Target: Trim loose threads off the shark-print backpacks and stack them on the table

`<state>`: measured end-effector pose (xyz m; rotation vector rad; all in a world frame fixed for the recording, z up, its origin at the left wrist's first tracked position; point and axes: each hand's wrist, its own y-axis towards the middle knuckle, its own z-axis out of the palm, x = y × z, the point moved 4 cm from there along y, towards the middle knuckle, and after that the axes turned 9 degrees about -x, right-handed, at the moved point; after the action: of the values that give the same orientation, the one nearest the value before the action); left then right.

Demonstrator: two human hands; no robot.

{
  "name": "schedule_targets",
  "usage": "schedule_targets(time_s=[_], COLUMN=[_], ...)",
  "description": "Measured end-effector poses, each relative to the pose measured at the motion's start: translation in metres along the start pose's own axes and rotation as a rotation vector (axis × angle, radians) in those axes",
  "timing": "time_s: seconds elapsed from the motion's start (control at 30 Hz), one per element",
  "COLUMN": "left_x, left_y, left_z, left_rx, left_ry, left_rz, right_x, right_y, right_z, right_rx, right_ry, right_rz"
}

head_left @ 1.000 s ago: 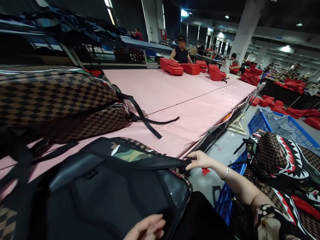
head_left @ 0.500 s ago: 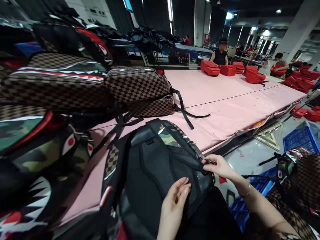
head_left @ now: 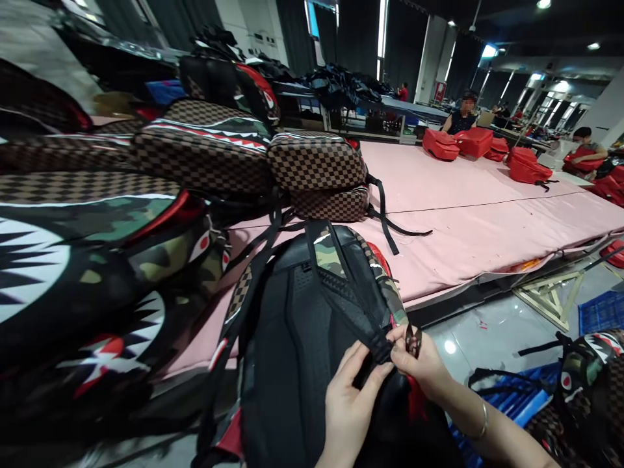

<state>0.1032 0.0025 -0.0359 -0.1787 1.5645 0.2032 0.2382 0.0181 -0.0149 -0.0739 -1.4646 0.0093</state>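
A backpack (head_left: 292, 364) lies in front of me with its black padded back panel up. Its right shoulder strap (head_left: 336, 273), with a camouflage patch, runs down to a black buckle end (head_left: 380, 346). My left hand (head_left: 348, 396) is closed there, thumb and fingers pinching the strap end from the left. From the right, my right hand (head_left: 424, 364) grips the same end, its fingertips close to the left ones. A dark brown strip (head_left: 413, 340) sticks up between the right fingers. What lies under the fingertips is partly hidden.
Checkered shark-face backpacks (head_left: 316, 159) are piled at the left and behind. Pink cloth (head_left: 468, 227) covers the long table, with red bags (head_left: 529, 166) at its far end. Blue crates (head_left: 517, 396) and another backpack (head_left: 585, 383) are low on the right. Co-workers sit beyond.
My left hand has moved up and right from above the back panel to the strap end. The right hand now meets it there. The camera view has turned left.
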Motion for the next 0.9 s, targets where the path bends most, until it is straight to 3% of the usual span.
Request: schedule_targets(time_s=[0.1,0.23,0.33,0.43,0.5,0.6,0.73,0.9], left_x=[-0.001,0.003,0.005,0.006,0.006,0.007,0.009,0.013], left_y=[-0.004,-0.004,0.000,0.002,0.003,0.003,0.004,0.004], left_z=[0.006,0.024,0.035,0.040,0.039,0.037,0.038,0.038], left_rx=[0.009,0.039,0.056,0.088,0.097,0.095,0.117,0.119], left_ry=[-0.126,-0.303,-0.315,-0.287,-0.275,-0.265,-0.257,-0.255], left_rz=[-0.073,-0.192,-0.221,-0.225,-0.223,-0.227,-0.238,-0.252], right_x=[0.007,0.005,0.003,0.010,0.018,0.028,0.041,0.052], right_y=[-0.008,-0.015,-0.015,-0.008,-0.001,0.012,0.022,0.030], right_z=[0.003,-0.013,-0.043,-0.075,-0.086,-0.087,-0.072,-0.060], right_rx=[0.086,0.112,0.010,-0.149,-0.168,-0.080,0.114,0.301], right_ry=[-0.018,-0.117,-0.267,-0.504,-0.674,-0.820,-0.867,-0.980], right_rz=[-0.030,-0.083,-0.174,-0.368,-0.496,-0.619,-0.752,-0.800])
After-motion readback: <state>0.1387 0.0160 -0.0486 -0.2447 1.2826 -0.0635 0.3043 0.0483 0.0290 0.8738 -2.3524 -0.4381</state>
